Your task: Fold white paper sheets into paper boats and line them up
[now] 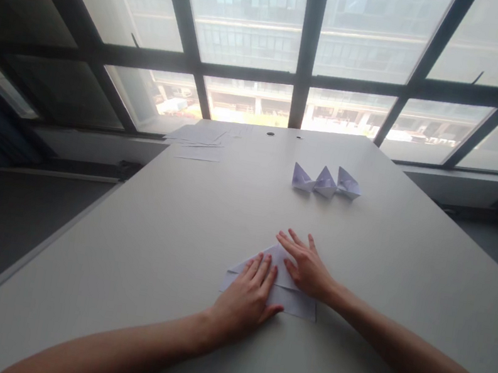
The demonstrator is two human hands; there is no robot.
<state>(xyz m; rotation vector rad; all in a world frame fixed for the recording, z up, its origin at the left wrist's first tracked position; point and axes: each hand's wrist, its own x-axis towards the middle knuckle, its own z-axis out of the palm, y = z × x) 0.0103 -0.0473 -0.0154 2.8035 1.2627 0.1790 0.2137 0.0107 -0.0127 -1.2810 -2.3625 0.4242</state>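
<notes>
A folded sheet of white paper (294, 301) lies flat on the table in front of me. Its upper part is folded into slanting corners that meet at a point at the far side, above a straight strip along the near edge. My left hand (250, 295) rests flat on the left half of the sheet, fingers stretched out and thumb spread to the right. Over the right slanting edge is my right hand (305, 265), its fingers apart and pointing to the far left. Part of the paper is hidden beneath both hands.
Three folded paper boats (326, 183) stand in a row farther back on the white table (174, 231). Loose paper sheets (197, 135) lie at the far left edge. A round cable hole (270, 134) and a small dark object (300, 138) are near the window.
</notes>
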